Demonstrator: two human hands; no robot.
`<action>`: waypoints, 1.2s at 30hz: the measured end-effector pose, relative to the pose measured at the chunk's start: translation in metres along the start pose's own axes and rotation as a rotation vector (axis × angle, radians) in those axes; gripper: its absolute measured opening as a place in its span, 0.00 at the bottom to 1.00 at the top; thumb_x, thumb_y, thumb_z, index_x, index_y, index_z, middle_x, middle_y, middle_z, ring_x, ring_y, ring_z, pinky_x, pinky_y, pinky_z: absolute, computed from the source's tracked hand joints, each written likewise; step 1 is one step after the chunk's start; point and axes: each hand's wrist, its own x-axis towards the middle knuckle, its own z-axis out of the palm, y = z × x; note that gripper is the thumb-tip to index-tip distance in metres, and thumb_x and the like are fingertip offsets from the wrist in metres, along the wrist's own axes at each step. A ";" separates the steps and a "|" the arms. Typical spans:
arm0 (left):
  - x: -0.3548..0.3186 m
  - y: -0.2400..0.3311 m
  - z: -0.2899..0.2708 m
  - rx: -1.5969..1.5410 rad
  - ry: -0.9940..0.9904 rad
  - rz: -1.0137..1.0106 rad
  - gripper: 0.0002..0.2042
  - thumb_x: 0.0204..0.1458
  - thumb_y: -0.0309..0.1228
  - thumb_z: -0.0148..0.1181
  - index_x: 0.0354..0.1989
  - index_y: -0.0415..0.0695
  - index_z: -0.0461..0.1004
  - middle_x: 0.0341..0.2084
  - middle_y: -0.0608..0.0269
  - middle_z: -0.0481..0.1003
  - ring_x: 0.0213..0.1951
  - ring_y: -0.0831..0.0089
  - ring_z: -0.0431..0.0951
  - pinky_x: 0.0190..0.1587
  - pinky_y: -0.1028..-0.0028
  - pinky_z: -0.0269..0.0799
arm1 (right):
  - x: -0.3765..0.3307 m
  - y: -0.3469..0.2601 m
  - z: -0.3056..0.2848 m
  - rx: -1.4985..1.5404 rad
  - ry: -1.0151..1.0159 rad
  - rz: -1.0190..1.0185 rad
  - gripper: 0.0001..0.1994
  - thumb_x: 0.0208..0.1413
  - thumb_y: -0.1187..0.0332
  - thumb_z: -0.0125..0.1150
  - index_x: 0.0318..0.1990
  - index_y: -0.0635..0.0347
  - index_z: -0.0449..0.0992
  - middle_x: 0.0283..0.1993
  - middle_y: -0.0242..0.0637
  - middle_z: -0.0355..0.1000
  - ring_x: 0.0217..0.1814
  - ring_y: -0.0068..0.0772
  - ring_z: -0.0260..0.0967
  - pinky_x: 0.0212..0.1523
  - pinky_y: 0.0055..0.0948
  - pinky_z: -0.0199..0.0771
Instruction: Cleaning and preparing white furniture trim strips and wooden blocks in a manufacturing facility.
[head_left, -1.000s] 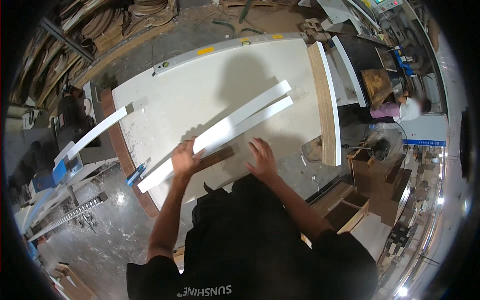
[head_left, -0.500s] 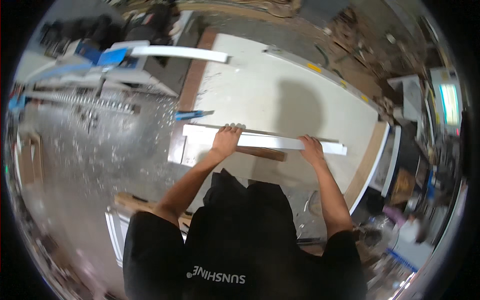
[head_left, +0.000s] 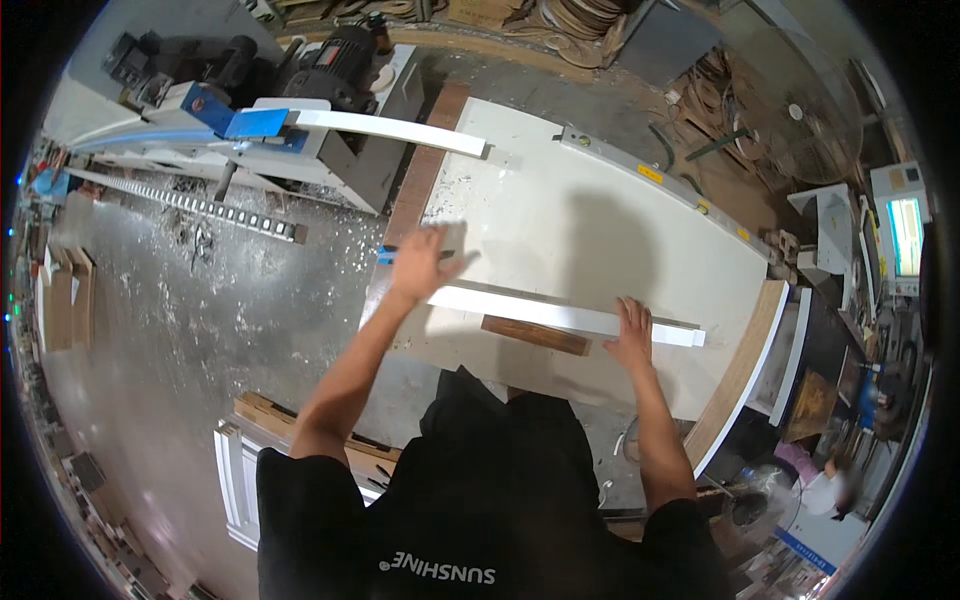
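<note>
A long white strip (head_left: 540,312) lies across the worktable (head_left: 520,200) in front of me. My right hand (head_left: 631,335) holds it near its right end, fingers over the far edge and thumb on the near side. Off the strip, my left hand (head_left: 422,265) has its fingers apart over the table's left part. Beneath it, a blue utility knife (head_left: 385,257) is mostly hidden; only its blue end shows. The strip's left end is covered by my left hand and wrist. A short brown wood piece (head_left: 537,335) rests just on the near side of the strip.
A long metal level (head_left: 660,178) lies along the table's far right edge. From a machine (head_left: 330,150) at the far left, another white strip (head_left: 390,130) reaches over the table. Framed white panels (head_left: 237,480) stand at the near left. A person (head_left: 825,485) is at the lower right.
My left hand has let go of the white strip and moved left and away from me, over the utility knife. My right hand stays on the strip. The whole view has shifted slightly.
</note>
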 end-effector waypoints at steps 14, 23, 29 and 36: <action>0.261 -0.155 -0.002 0.858 -0.465 -0.037 0.33 0.61 0.39 0.65 0.76 0.50 0.66 0.75 0.56 0.67 0.76 0.53 0.65 0.83 0.44 0.34 | -0.077 -0.102 0.062 0.261 0.089 0.097 0.32 0.55 0.70 0.71 0.69 0.54 0.74 0.73 0.39 0.68 0.76 0.51 0.63 0.78 0.50 0.63; 0.190 0.057 0.062 0.319 -0.593 0.633 0.30 0.64 0.57 0.61 0.66 0.50 0.71 0.62 0.42 0.76 0.53 0.45 0.84 0.49 0.51 0.85 | -0.101 -0.084 0.096 0.111 0.185 0.165 0.27 0.58 0.72 0.59 0.68 0.50 0.76 0.66 0.34 0.71 0.68 0.46 0.66 0.73 0.46 0.69; 0.091 0.272 0.106 0.213 -0.607 0.652 0.30 0.62 0.56 0.63 0.67 0.51 0.72 0.56 0.48 0.79 0.53 0.54 0.85 0.45 0.55 0.87 | -0.133 -0.041 0.087 0.088 0.236 0.215 0.27 0.55 0.78 0.60 0.64 0.48 0.78 0.63 0.34 0.70 0.66 0.44 0.68 0.73 0.44 0.68; 0.029 0.344 0.205 0.163 -0.388 0.737 0.34 0.59 0.53 0.69 0.69 0.47 0.72 0.56 0.50 0.78 0.52 0.53 0.84 0.53 0.52 0.83 | -0.147 -0.001 0.079 0.179 0.196 0.272 0.27 0.52 0.76 0.64 0.63 0.49 0.79 0.62 0.37 0.70 0.67 0.48 0.67 0.73 0.48 0.66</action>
